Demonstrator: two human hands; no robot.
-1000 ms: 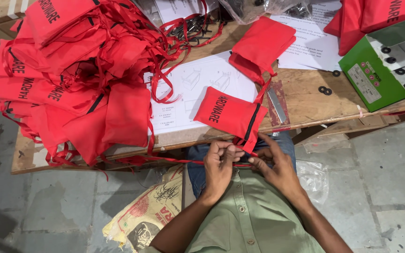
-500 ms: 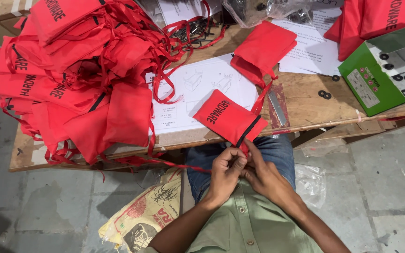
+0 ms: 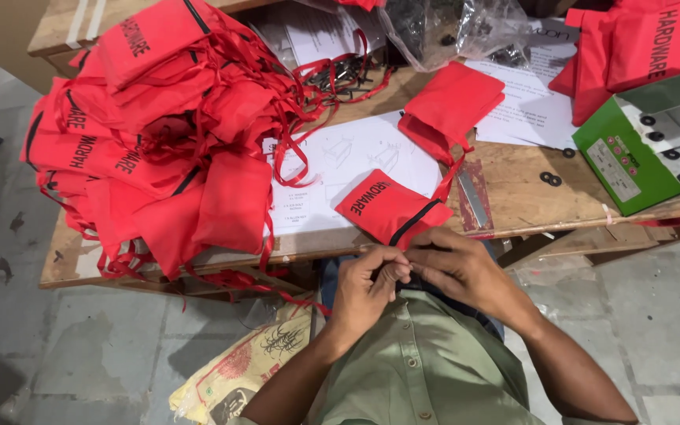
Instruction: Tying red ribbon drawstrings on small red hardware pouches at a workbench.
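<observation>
Fingers of the left hand (image 3: 367, 285) and right hand (image 3: 456, 266) pinch together at the near edge of the flat red fabric drawstring pouch (image 3: 391, 209). Half a second ago they worked lower, against the green shirt (image 3: 426, 370); the pouch now lies flatter on the wooden table (image 3: 513, 197).

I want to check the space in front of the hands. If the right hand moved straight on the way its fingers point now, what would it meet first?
The right hand points left, so it would probably meet the left hand first; their fingertips already seem to touch.

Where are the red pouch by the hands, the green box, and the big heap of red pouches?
red pouch (image 3: 383, 206), head view, middle of its face.
green box (image 3: 620, 161), head view, green side.
heap of red pouches (image 3: 151, 134), head view, centre.
</observation>
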